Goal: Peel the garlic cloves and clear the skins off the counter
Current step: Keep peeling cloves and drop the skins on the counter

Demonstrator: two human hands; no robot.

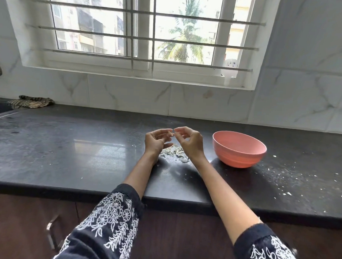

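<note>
Both hands are raised over the middle of the black counter. My left hand pinches a small pale garlic clove at its fingertips. My right hand meets it from the right, its thumb and forefinger pinching at the clove's tip or skin; the clove is mostly hidden by the fingers. Below the hands lies a pile of papery garlic skins on the counter. A pink bowl stands just right of my right hand; its contents are not visible.
White skin flecks are scattered over the counter's right side. A striped cloth lies at the back left beside a sink edge. The tiled wall and a barred window rise behind the counter. A cabinet handle is below the front edge.
</note>
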